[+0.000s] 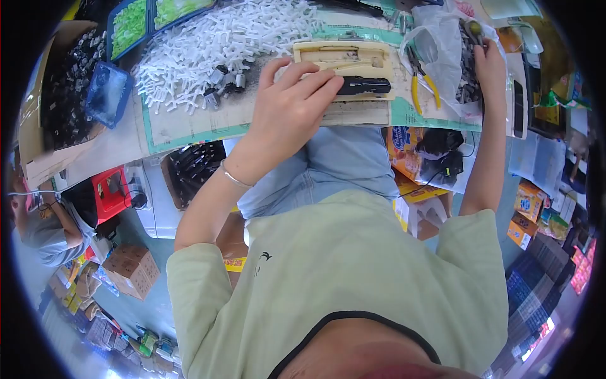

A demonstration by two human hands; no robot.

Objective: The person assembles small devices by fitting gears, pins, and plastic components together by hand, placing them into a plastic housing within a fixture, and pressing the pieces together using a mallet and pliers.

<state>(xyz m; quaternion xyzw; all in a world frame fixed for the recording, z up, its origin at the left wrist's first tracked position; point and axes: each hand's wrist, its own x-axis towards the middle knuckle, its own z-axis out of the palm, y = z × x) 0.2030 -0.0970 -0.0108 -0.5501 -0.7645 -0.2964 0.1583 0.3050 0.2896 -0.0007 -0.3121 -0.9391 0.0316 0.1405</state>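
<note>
My left hand [293, 104] lies over the front of a cream-coloured holding block [344, 55], its fingers bent onto a long black plastic part [365, 86] in the block's near groove. The fingers cover that part's left end. Off to the right, my right hand [489, 66] is at a clear plastic bag [435, 44] of small dark parts [467, 76]. Its fingers are drawn together by a dark, olive-toned rounded object [473, 28]; what they hold is too small to make out. Yellow-handled pliers [416, 85] lie between block and bag.
A large heap of white plastic pieces [208, 47] covers the table's left side, with a few dark metal-and-black parts [224, 82] at its edge. Blue trays [108, 95] and a carton of black parts [72, 95] stand further left. Another person [53, 230] sits at far left.
</note>
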